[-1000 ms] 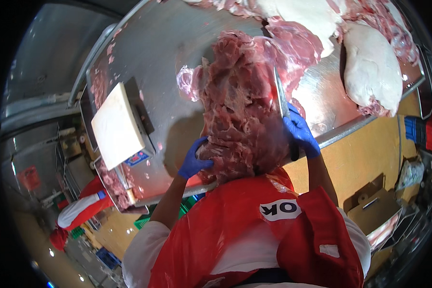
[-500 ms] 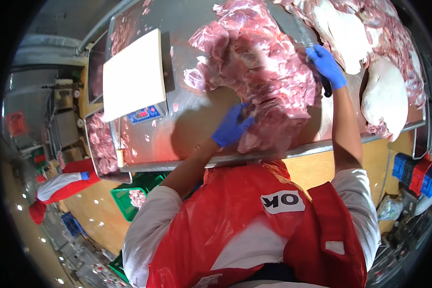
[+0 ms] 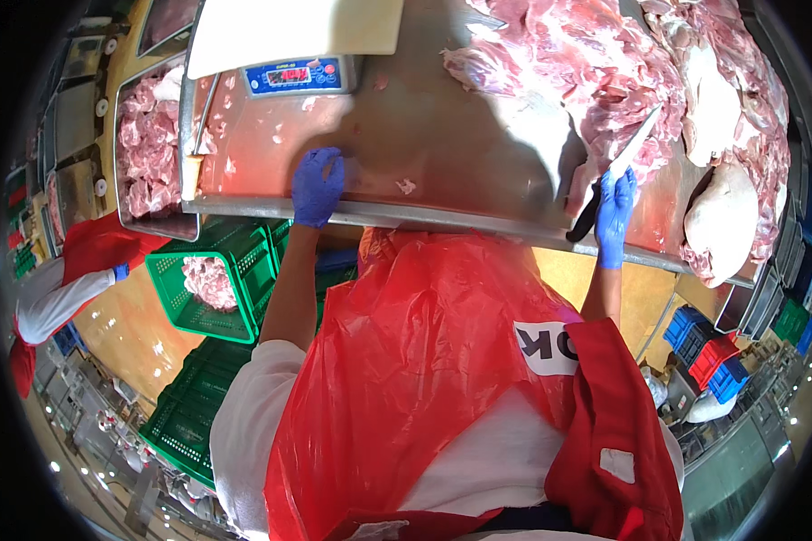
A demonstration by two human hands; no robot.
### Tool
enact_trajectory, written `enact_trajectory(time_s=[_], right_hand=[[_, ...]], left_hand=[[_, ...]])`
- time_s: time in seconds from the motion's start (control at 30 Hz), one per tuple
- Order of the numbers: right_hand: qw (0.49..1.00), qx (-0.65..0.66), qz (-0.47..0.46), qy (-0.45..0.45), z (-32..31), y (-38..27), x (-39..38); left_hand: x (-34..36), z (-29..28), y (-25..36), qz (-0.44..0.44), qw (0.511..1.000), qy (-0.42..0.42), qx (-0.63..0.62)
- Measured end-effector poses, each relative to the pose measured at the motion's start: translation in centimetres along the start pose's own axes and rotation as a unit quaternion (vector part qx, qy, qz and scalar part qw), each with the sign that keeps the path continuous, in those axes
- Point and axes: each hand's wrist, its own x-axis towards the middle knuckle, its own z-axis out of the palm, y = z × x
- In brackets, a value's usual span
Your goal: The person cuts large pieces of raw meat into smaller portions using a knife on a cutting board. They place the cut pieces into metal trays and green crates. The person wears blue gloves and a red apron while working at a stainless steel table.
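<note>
My left hand (image 3: 318, 187), in a blue glove, is over the table's front edge at the left. Its fingers are loosely bent with a gap by the thumb, and nothing shows in it. My blue-gloved right hand (image 3: 614, 212) is closed round a knife (image 3: 639, 140) near the front edge at the right. The knife's pale blade points away over the meat, and part of its black handle sticks out below the hand. Beyond the blade spreads a large slab of raw pink meat (image 3: 595, 77), its upper end cut off by the picture.
A white-topped scale (image 3: 293, 27) with a blue panel stands on the metal table (image 3: 424, 149). To its left is a tray of meat pieces (image 3: 149, 135). Pale-skinned cuts (image 3: 724, 212) lie at the right. Green crates (image 3: 203, 298) stand below, left; another person's sleeve (image 3: 68, 307) shows beyond.
My left hand has left the meat and moved left along the table edge. My right hand has come nearer with the knife, its blade now over the meat. The view has shifted.
</note>
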Motion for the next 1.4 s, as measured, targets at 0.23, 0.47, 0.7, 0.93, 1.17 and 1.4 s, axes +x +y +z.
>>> enact_trajectory(time_s=[0.23, 0.47, 0.7, 0.93, 1.17, 1.4], right_hand=[[0.999, -0.004, -0.051, -0.019, 2.9, -0.3, 5.9], [1.000, -0.012, -0.013, -0.021, -1.1, 2.1, 2.0], [0.998, 0.029, 0.032, 0.034, -1.9, 0.8, -2.5], [0.998, 0.019, -0.053, 0.014, -2.8, -6.5, -3.3], [0.994, 0.055, 0.046, 0.084, -8.7, 0.5, -8.4], [0.976, 0.206, 0.049, 0.042, -9.2, 3.9, -11.5]], left_hand=[[-0.5, 3.6, 4.8, 0.421, 0.886, -0.193, -0.005], [4.6, 1.6, -1.4, 0.384, 0.910, -0.091, 0.123], [-1.0, 10.9, 10.8, 0.531, 0.824, -0.190, -0.059], [-3.4, 17.3, 17.2, 0.583, 0.752, -0.305, -0.035], [3.3, 4.1, 5.9, 0.413, 0.841, -0.177, 0.302], [-3.1, -3.5, -5.5, 0.132, 0.952, 0.161, 0.226]])
